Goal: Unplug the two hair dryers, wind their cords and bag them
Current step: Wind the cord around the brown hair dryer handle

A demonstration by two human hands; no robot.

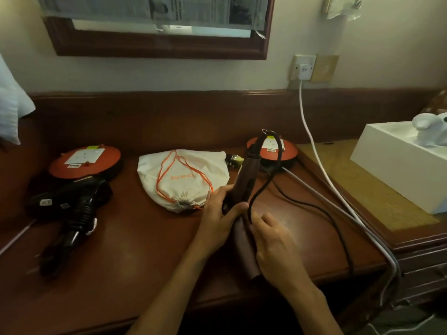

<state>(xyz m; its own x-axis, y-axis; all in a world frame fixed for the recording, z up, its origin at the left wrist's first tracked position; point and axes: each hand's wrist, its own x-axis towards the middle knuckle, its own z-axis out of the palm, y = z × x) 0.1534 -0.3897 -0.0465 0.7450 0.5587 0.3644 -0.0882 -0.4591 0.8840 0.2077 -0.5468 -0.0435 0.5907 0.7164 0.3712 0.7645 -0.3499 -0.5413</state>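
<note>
Left fingers (238, 206) clenched round the handle of the brown dryer (244, 189), apparently to steady it as a spool; right fingers (256, 220) pinched the black cord (266, 187) just beside the handle, seemingly ready to lay a turn. Held above the tabletop (145, 250) with long axis tilted, cord end pointing up and away toward the right reel (273, 148), barrel down toward the body. Lay flat at far left, the black dryer (72, 204), near the white bag (183, 177) at centre.
</note>
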